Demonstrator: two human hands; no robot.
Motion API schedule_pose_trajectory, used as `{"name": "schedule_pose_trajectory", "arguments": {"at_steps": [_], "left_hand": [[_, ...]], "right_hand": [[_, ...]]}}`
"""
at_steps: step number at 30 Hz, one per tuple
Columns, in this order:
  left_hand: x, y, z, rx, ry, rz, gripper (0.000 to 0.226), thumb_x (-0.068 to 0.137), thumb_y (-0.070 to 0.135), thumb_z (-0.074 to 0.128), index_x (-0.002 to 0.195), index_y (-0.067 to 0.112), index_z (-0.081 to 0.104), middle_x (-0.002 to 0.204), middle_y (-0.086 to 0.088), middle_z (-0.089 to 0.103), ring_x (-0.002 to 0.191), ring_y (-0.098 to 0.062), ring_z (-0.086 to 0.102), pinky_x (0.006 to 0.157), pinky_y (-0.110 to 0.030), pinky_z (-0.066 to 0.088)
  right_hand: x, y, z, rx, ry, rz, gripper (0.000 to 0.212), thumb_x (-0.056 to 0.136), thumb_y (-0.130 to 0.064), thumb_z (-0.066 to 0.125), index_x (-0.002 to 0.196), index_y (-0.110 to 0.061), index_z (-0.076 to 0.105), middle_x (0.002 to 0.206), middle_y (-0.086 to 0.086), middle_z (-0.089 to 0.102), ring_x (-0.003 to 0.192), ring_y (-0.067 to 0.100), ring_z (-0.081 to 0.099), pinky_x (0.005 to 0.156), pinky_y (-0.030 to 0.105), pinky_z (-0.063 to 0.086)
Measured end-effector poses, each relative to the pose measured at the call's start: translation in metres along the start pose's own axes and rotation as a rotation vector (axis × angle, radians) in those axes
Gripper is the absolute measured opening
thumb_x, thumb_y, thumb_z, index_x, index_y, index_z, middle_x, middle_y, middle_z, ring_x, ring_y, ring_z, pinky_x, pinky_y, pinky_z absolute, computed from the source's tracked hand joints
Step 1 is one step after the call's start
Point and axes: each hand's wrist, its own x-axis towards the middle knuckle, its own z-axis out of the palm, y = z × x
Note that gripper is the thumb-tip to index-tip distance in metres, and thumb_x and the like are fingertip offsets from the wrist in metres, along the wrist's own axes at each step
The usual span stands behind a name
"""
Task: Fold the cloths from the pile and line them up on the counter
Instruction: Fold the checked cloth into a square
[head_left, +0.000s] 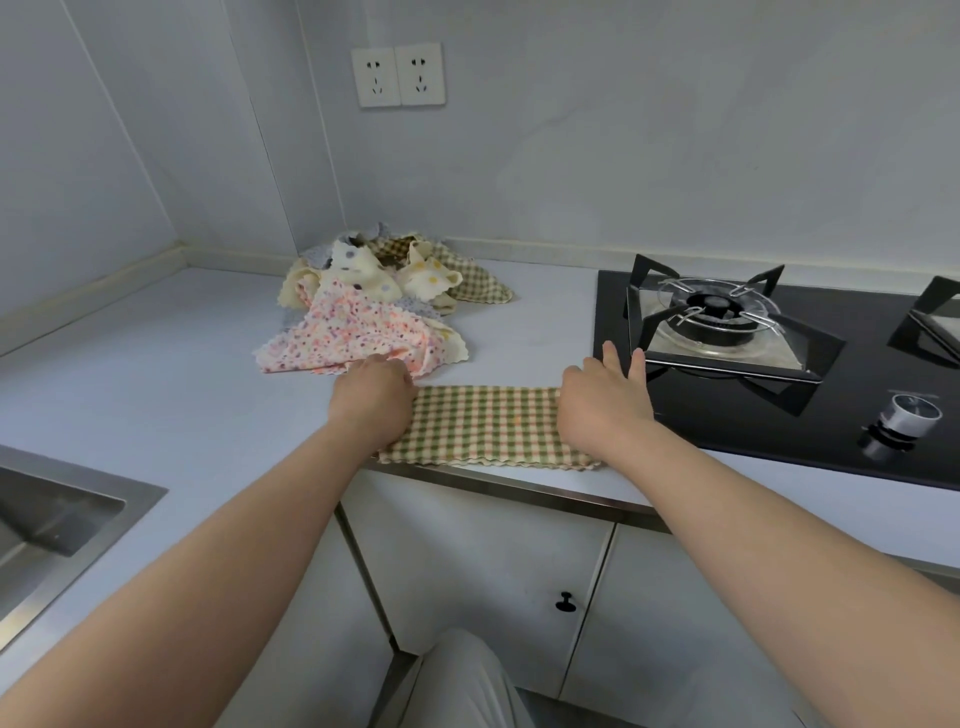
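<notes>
A green-and-cream checked cloth lies folded into a long strip at the counter's front edge. My left hand sits on its left end, fingers curled down over the far left corner. On the right end rests my right hand, flat, with straight fingers pointing away toward the hob. Behind them, a pile of loose cloths is heaped near the wall corner; a pink floral cloth lies on top at the front, almost touching my left hand.
A black gas hob with pan supports and a knob lies just right of the cloth. A steel sink is sunk into the white counter at the left. Cabinet doors are below.
</notes>
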Motion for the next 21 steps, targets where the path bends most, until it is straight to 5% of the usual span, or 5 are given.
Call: {"name": "schedule_pose_trajectory", "arguments": {"at_steps": [5, 9, 14, 18, 21], "left_hand": [[0.001, -0.003, -0.004, -0.249, 0.001, -0.03, 0.009, 0.098, 0.022, 0.054, 0.099, 0.015, 0.049, 0.099, -0.008, 0.061, 0.093, -0.028, 0.056, 0.074, -0.038, 0.045], [-0.003, -0.002, -0.007, -0.218, -0.041, 0.032, 0.025, 0.096, 0.026, 0.059, 0.118, 0.014, 0.054, 0.112, -0.005, 0.06, 0.106, -0.026, 0.056, 0.08, -0.034, 0.044], [-0.002, -0.004, -0.005, -0.101, -0.101, 0.009, 0.025, 0.096, 0.034, 0.055, 0.116, 0.02, 0.06, 0.128, -0.009, 0.053, 0.122, -0.03, 0.045, 0.1, -0.04, 0.04], [-0.005, -0.002, -0.012, -0.285, -0.089, -0.003, 0.012, 0.093, 0.025, 0.062, 0.098, 0.018, 0.053, 0.101, -0.003, 0.057, 0.093, -0.022, 0.052, 0.073, -0.031, 0.041], [-0.007, 0.003, -0.02, -0.588, -0.062, -0.071, 0.017, 0.091, 0.016, 0.067, 0.099, 0.014, 0.052, 0.084, 0.0, 0.051, 0.074, -0.017, 0.05, 0.059, -0.026, 0.038]], "right_hand": [[0.005, 0.008, -0.009, 0.256, 0.046, -0.071, 0.024, 0.082, -0.009, 0.05, 0.105, -0.016, 0.052, 0.104, 0.002, 0.06, 0.117, 0.028, 0.05, 0.116, 0.048, 0.022], [0.009, 0.012, -0.011, 0.312, 0.059, -0.159, 0.016, 0.09, -0.02, 0.053, 0.106, -0.021, 0.047, 0.08, -0.007, 0.054, 0.09, 0.022, 0.054, 0.087, 0.038, 0.034], [0.011, 0.012, -0.01, 0.298, 0.073, -0.222, 0.018, 0.099, -0.017, 0.044, 0.116, -0.022, 0.045, 0.077, -0.011, 0.046, 0.09, 0.021, 0.05, 0.092, 0.042, 0.037], [0.01, 0.015, -0.015, 0.402, 0.033, -0.211, 0.022, 0.091, -0.006, 0.046, 0.104, -0.023, 0.044, 0.086, -0.006, 0.047, 0.085, 0.025, 0.055, 0.07, 0.039, 0.045], [0.009, 0.022, -0.026, 0.448, -0.037, -0.216, 0.027, 0.085, 0.003, 0.043, 0.096, -0.022, 0.047, 0.093, -0.001, 0.051, 0.086, 0.025, 0.055, 0.072, 0.04, 0.049]]}}
